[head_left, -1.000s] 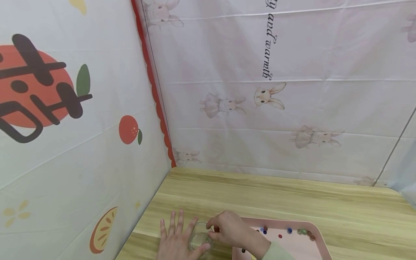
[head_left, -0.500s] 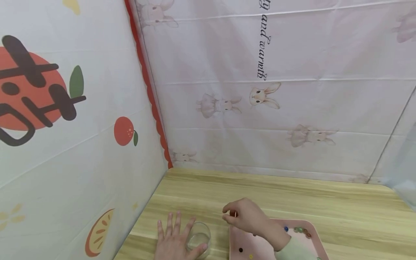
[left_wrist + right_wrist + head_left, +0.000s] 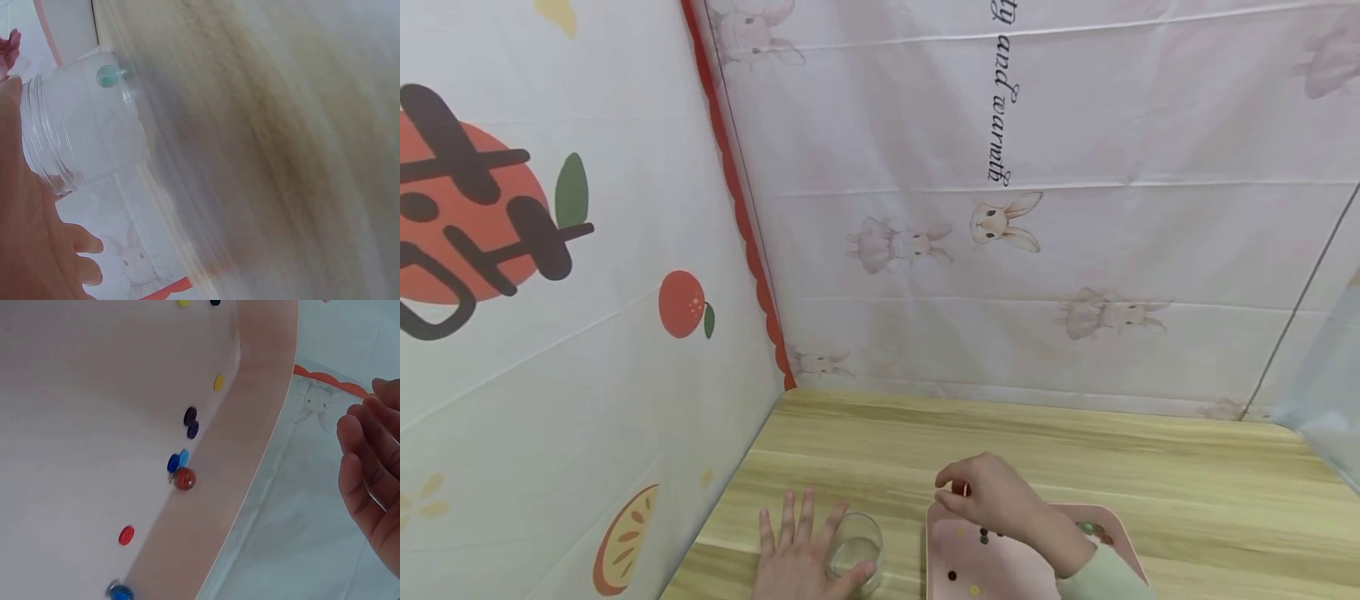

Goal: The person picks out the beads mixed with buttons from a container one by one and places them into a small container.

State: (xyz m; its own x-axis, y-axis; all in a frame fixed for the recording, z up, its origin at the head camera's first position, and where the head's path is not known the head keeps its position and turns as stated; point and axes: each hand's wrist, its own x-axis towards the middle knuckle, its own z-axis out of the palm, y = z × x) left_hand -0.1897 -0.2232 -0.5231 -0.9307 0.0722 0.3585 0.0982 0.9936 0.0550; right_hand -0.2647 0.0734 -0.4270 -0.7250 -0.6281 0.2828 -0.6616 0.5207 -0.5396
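Note:
A clear jar [image 3: 859, 533] stands on the table with my left hand [image 3: 797, 554] around its upper part, thumb on the near side and index finger on the far side. The other left fingers spread outward. Inside the jar, low down, sits a green glass marble [image 3: 107, 75] in the left wrist view. My right hand [image 3: 992, 496] hovers over the far left part of a pink tray [image 3: 931, 542], its fingers loosely bent and nothing between them. In the right wrist view, a reddish marble [image 3: 184, 479] and a red button [image 3: 126, 535] lie along the tray's wall.
More buttons lie scattered in the tray, including a yellow button [image 3: 218, 382] and a dark button [image 3: 952, 576]. Green and brown marbles [image 3: 1086, 527] cluster in its far right corner. Printed fabric walls [image 3: 910, 333] bound the wooden table [image 3: 865, 433] at the left and back.
My right hand has left the jar's mouth and moved right, over the tray's far edge. The left hand keeps its place at the jar. The head view has shifted slightly.

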